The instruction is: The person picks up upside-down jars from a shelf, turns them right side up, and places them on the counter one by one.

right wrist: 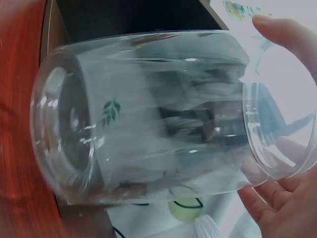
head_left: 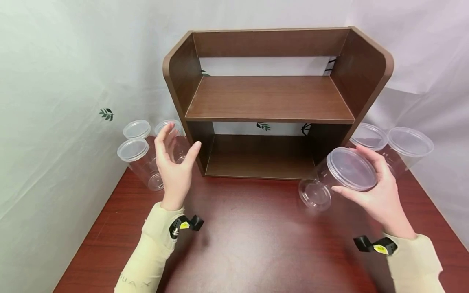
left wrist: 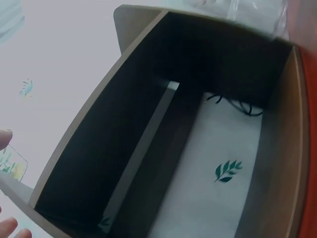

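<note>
My right hand (head_left: 384, 195) grips a clear plastic jar (head_left: 351, 169) around its lidded end. The jar is tilted in front of the right side of the brown shelf (head_left: 271, 97), its base leaning left. In the right wrist view the see-through jar (right wrist: 163, 119) lies across the picture, looking empty, with thumb and fingers around the lid end. My left hand (head_left: 174, 173) is raised at the shelf's left side, thumb and fingers apart and nothing between them. Behind it is a lidded jar (head_left: 169, 125), partly hidden; whether the hand touches it I cannot tell.
Two more lidded jars, a front one (head_left: 133, 149) and a back one (head_left: 137, 129), stand left of the shelf. On the right are two others, one jar (head_left: 410, 141) and another jar (head_left: 368, 136). Both stand on the reddish table (head_left: 238, 236), with white cloth (head_left: 73, 61) behind.
</note>
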